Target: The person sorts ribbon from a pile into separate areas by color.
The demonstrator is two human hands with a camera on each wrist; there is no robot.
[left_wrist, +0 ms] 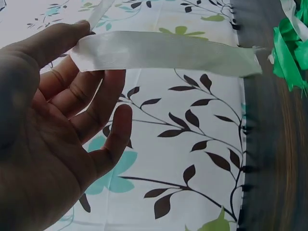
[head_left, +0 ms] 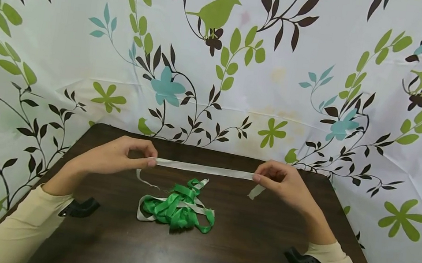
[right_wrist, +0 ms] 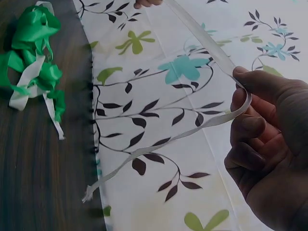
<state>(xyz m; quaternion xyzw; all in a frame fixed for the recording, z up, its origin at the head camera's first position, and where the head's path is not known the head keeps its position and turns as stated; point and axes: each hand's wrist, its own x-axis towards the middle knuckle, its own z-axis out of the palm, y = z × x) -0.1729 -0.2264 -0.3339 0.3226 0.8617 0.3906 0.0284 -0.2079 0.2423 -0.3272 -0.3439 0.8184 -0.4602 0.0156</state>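
A white ribbon (head_left: 206,169) is stretched taut and level between both hands, above the far part of the table. My left hand (head_left: 121,156) pinches it between thumb and forefinger, and a short loose end (left_wrist: 168,53) hangs from the grip with its tip frayed. My right hand (head_left: 278,180) pinches the other side in the same way; its own loose tail (right_wrist: 163,144) dangles down. Below the stretched span, a tangled pile of green and white ribbons (head_left: 178,207) lies on the table, touched by neither hand.
The dark brown wooden table (head_left: 193,262) backs onto a white cloth (head_left: 238,108) printed with leaves, birds and flowers, which also runs along both sides. Black wrist devices (head_left: 81,207) are worn at both cuffs.
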